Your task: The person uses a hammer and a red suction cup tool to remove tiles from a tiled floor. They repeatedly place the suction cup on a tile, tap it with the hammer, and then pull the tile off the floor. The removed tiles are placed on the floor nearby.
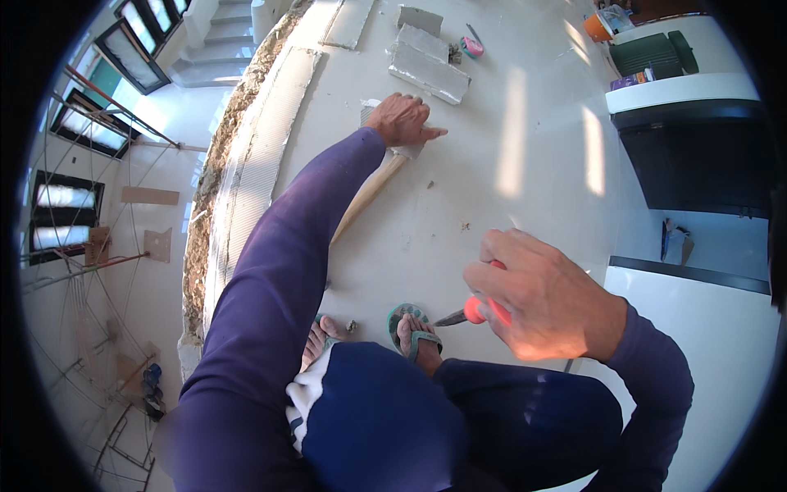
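Note:
My left hand [402, 121] reaches far forward over the floor, its fingers bent down over a small ribbed tile piece [368, 113] and its thumb stretched out to the right. The hand hides most of that piece. A wooden handle [369, 195] slants from beside my left forearm up to a pale, blunt end under the hand; whether this is a hammer head I cannot tell. Closed near my right knee, my right hand [537, 295] grips a red-handled tool [474, 310] whose dark, tapered metal end points left, above my sandalled foot [416, 332].
Ribbed tile strips [266, 148] lie along a rough broken ledge [201, 221], with a drop to a lower room at left. Ahead are grey tile slabs [429, 67] and a pink tape-like roll [471, 47]. At right stand a dark cabinet [697, 156] and an orange bucket [598, 29].

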The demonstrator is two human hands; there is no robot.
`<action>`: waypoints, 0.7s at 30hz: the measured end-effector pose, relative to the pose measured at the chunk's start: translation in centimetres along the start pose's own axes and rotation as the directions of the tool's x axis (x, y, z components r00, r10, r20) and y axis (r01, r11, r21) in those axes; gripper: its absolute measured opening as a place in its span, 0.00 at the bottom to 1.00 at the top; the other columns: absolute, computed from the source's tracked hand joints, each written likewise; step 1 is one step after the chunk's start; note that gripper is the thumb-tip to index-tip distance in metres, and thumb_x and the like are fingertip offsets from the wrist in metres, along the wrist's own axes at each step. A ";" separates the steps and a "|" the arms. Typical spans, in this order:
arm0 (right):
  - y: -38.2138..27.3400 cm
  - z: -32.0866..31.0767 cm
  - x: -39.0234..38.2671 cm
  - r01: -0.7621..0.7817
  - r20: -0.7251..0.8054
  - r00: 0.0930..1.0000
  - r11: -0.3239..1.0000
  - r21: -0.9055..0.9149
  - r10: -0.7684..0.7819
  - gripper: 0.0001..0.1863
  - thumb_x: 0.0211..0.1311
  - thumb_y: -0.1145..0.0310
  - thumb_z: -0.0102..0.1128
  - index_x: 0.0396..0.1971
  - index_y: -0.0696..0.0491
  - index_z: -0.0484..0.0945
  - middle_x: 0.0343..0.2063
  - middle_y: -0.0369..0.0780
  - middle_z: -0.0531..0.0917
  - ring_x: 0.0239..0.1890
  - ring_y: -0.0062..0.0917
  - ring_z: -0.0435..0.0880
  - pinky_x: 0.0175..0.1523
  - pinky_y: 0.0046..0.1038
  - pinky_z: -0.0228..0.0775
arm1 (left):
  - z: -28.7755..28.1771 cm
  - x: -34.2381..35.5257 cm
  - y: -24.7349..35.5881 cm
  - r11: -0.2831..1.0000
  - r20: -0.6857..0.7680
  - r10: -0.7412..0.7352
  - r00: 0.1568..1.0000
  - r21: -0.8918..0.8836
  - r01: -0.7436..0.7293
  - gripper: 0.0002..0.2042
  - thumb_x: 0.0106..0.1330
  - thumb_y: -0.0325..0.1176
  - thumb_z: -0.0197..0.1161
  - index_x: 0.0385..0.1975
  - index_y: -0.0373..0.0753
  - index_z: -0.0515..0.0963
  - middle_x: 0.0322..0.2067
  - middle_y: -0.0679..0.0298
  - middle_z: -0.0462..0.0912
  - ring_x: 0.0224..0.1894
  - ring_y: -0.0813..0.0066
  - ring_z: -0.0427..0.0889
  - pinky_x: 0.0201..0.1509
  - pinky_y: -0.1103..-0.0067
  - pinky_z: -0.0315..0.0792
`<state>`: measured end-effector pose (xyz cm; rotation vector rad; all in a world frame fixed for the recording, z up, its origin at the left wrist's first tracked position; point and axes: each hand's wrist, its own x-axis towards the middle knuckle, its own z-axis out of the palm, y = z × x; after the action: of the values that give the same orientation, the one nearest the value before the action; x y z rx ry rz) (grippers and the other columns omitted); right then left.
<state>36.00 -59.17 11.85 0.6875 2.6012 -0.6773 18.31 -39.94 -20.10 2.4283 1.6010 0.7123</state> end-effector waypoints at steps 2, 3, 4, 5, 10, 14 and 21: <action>1.5 1.6 1.1 0.057 -0.073 0.996 0.997 0.046 -0.053 0.09 0.55 0.76 0.65 0.35 0.59 0.76 0.34 0.49 0.75 0.39 0.44 0.79 0.47 0.41 0.74 | 1.1 -0.7 -0.1 1.000 -0.195 0.024 0.981 -0.013 -0.027 0.25 0.77 0.51 0.54 0.39 0.29 0.84 0.43 0.46 0.86 0.46 0.54 0.86 0.53 0.64 0.78; 2.7 2.2 1.8 0.086 -0.124 0.989 0.995 0.058 -0.078 0.09 0.54 0.76 0.65 0.35 0.59 0.76 0.34 0.49 0.75 0.39 0.45 0.80 0.47 0.42 0.74 | 0.2 -0.6 -0.2 1.000 -0.285 -0.007 0.959 -0.030 -0.002 0.23 0.78 0.48 0.54 0.44 0.30 0.83 0.48 0.46 0.86 0.50 0.56 0.85 0.55 0.65 0.77; 3.4 2.7 2.3 0.099 -0.169 0.982 0.993 0.069 -0.086 0.09 0.54 0.76 0.66 0.35 0.59 0.77 0.34 0.49 0.75 0.39 0.45 0.80 0.46 0.43 0.75 | -0.8 -0.6 0.3 0.998 -0.374 -0.036 0.927 -0.061 0.014 0.22 0.78 0.45 0.54 0.48 0.30 0.83 0.53 0.47 0.85 0.54 0.59 0.84 0.58 0.66 0.76; 4.1 3.0 3.1 0.118 -0.235 0.967 0.989 0.088 -0.094 0.10 0.52 0.76 0.67 0.34 0.58 0.76 0.33 0.48 0.75 0.38 0.46 0.80 0.44 0.43 0.73 | -1.9 -1.5 0.6 0.941 -0.238 -0.149 0.960 -0.332 0.064 0.21 0.77 0.43 0.55 0.51 0.30 0.82 0.54 0.48 0.84 0.56 0.60 0.83 0.61 0.67 0.74; 9.1 2.6 7.9 0.188 -0.486 0.868 0.973 0.133 -0.101 0.12 0.49 0.76 0.66 0.34 0.57 0.74 0.28 0.50 0.80 0.35 0.49 0.82 0.41 0.44 0.73 | -12.6 -9.9 6.1 0.180 0.339 0.095 0.936 -0.930 0.319 0.26 0.64 0.30 0.60 0.64 0.30 0.75 0.61 0.54 0.80 0.64 0.68 0.77 0.71 0.68 0.67; 7.5 3.2 13.1 0.328 -0.566 0.811 0.916 0.230 -0.148 0.13 0.48 0.71 0.67 0.33 0.59 0.76 0.26 0.54 0.82 0.32 0.50 0.85 0.40 0.44 0.76 | -17.5 -15.7 9.5 0.471 0.420 -0.063 0.905 -0.787 0.398 0.27 0.56 0.26 0.68 0.59 0.30 0.76 0.57 0.56 0.81 0.60 0.71 0.78 0.67 0.70 0.71; -1.0 5.8 19.3 0.678 -0.687 0.626 0.692 0.246 -0.369 0.19 0.57 0.59 0.72 0.39 0.59 0.80 0.31 0.51 0.85 0.35 0.43 0.88 0.44 0.40 0.81 | -23.0 -25.1 12.1 0.666 -0.056 -0.692 0.719 -0.435 0.607 0.20 0.62 0.32 0.77 0.51 0.32 0.79 0.42 0.61 0.85 0.45 0.73 0.84 0.51 0.74 0.78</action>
<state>21.02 -56.01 -1.25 0.1986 3.3005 -1.5888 9.68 -70.63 -3.06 1.3631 1.9965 1.0375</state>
